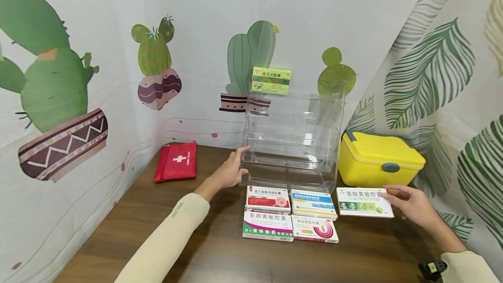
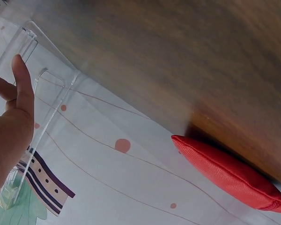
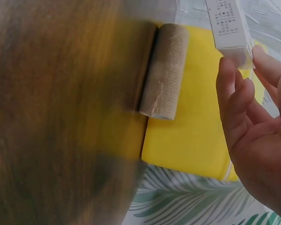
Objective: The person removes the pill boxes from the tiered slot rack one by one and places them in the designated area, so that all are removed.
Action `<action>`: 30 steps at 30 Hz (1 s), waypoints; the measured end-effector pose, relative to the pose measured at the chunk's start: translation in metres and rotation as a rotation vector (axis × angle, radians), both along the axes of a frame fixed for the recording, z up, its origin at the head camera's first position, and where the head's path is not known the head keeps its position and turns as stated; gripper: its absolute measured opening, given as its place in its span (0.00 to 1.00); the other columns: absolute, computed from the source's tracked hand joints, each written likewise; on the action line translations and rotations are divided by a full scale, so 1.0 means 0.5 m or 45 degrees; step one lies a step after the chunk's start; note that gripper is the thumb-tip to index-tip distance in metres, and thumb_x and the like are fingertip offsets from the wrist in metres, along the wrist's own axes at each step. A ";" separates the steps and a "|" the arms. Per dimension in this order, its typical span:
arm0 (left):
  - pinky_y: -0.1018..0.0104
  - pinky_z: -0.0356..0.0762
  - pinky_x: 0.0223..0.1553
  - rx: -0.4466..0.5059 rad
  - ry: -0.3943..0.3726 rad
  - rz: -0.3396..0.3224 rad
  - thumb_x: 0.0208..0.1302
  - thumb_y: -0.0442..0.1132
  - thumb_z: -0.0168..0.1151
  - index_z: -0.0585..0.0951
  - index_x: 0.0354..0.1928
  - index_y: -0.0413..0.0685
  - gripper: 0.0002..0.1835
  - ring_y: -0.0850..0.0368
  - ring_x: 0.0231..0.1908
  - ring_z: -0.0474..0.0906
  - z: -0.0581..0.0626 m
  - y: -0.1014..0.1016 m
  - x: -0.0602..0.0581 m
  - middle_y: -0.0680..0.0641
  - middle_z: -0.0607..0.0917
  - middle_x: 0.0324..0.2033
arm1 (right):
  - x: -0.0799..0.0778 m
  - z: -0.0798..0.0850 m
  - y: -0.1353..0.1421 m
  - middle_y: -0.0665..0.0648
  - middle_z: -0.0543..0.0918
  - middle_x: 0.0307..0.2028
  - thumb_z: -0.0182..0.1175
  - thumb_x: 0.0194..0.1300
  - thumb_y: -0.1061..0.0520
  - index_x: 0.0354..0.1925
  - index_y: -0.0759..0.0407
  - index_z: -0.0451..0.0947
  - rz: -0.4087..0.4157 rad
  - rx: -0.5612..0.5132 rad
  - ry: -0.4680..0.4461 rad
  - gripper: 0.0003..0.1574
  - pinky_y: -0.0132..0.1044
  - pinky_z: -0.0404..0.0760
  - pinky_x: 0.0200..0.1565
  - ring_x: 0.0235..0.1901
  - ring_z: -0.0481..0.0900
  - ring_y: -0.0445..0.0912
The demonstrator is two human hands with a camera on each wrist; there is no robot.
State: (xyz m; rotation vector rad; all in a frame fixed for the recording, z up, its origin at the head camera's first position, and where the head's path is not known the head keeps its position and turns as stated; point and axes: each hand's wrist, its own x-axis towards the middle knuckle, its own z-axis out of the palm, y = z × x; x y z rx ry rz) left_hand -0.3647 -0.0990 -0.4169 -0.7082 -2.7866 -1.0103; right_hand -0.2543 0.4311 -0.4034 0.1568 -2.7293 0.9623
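Observation:
My right hand pinches the right end of a white-and-green medicine box, held up in front of the yellow case. Seen from the right wrist, the box's white end sits between thumb and fingertips. My left hand touches the left side of a clear tiered display rack, its index finger stretched along the panel. A yellow-green medicine box stands on the rack's top tier. Before the rack lie a red-and-white box, a blue-and-white box, a green-and-purple box and a pink-and-white box.
A yellow case with a blue latch stands right of the rack. Beside it, a beige roll lies on the wooden table. A red first-aid pouch lies at the left, near the printed cloth backdrop.

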 end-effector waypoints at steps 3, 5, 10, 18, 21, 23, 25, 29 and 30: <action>0.65 0.71 0.23 0.007 0.006 0.003 0.70 0.35 0.61 0.44 0.76 0.64 0.45 0.56 0.19 0.68 0.001 -0.001 0.000 0.32 0.67 0.57 | -0.003 -0.002 -0.006 0.66 0.85 0.41 0.62 0.70 0.49 0.57 0.70 0.77 0.037 0.007 -0.051 0.28 0.40 0.75 0.17 0.25 0.79 0.45; 0.64 0.71 0.23 0.014 0.010 0.001 0.69 0.34 0.61 0.45 0.76 0.64 0.45 0.56 0.19 0.68 0.001 -0.001 0.000 0.31 0.67 0.57 | -0.006 -0.005 -0.012 0.62 0.86 0.37 0.62 0.70 0.50 0.56 0.70 0.78 0.061 0.011 -0.077 0.27 0.40 0.75 0.17 0.24 0.79 0.46; 0.64 0.72 0.24 0.006 0.022 0.003 0.69 0.34 0.62 0.45 0.77 0.63 0.45 0.55 0.20 0.70 -0.005 0.000 -0.003 0.30 0.68 0.57 | -0.009 -0.013 -0.024 0.57 0.85 0.31 0.61 0.71 0.49 0.56 0.69 0.78 0.071 -0.001 -0.141 0.27 0.40 0.75 0.18 0.24 0.79 0.47; 0.64 0.73 0.25 0.003 0.039 0.005 0.69 0.34 0.62 0.45 0.76 0.63 0.44 0.56 0.21 0.70 -0.007 0.001 -0.005 0.31 0.68 0.56 | -0.014 -0.026 -0.030 0.67 0.85 0.46 0.65 0.67 0.50 0.58 0.72 0.76 0.065 -0.032 -0.200 0.30 0.40 0.77 0.20 0.27 0.79 0.40; 0.64 0.73 0.26 0.005 0.040 -0.001 0.69 0.35 0.61 0.45 0.76 0.63 0.44 0.56 0.22 0.71 -0.008 0.001 -0.006 0.31 0.68 0.56 | -0.014 -0.029 -0.032 0.70 0.83 0.48 0.67 0.65 0.51 0.58 0.73 0.75 0.056 -0.053 -0.236 0.33 0.41 0.78 0.21 0.30 0.80 0.38; 0.64 0.73 0.25 0.015 0.037 -0.010 0.69 0.35 0.62 0.45 0.76 0.63 0.45 0.56 0.21 0.70 -0.008 0.000 -0.006 0.31 0.68 0.56 | -0.014 -0.031 -0.034 0.71 0.83 0.49 0.69 0.64 0.51 0.59 0.73 0.75 0.054 -0.060 -0.251 0.34 0.41 0.78 0.22 0.32 0.80 0.39; 0.64 0.73 0.26 0.022 0.040 -0.019 0.69 0.34 0.62 0.45 0.76 0.63 0.45 0.56 0.22 0.70 -0.009 -0.001 -0.007 0.31 0.68 0.56 | -0.015 -0.031 -0.035 0.71 0.82 0.50 0.69 0.63 0.51 0.59 0.73 0.75 0.058 -0.068 -0.263 0.35 0.41 0.79 0.22 0.33 0.81 0.39; 0.64 0.72 0.26 0.019 0.050 -0.023 0.69 0.34 0.61 0.45 0.76 0.63 0.45 0.57 0.21 0.69 -0.010 -0.002 -0.008 0.31 0.68 0.56 | -0.019 -0.031 -0.040 0.71 0.81 0.51 0.70 0.62 0.51 0.59 0.73 0.74 0.089 -0.081 -0.298 0.36 0.41 0.80 0.24 0.34 0.81 0.42; 0.63 0.72 0.26 0.017 0.048 -0.025 0.70 0.34 0.61 0.45 0.76 0.63 0.44 0.57 0.21 0.68 -0.010 -0.002 -0.008 0.31 0.68 0.55 | -0.020 -0.031 -0.041 0.71 0.80 0.51 0.70 0.62 0.51 0.59 0.73 0.74 0.097 -0.083 -0.307 0.36 0.42 0.80 0.25 0.34 0.81 0.43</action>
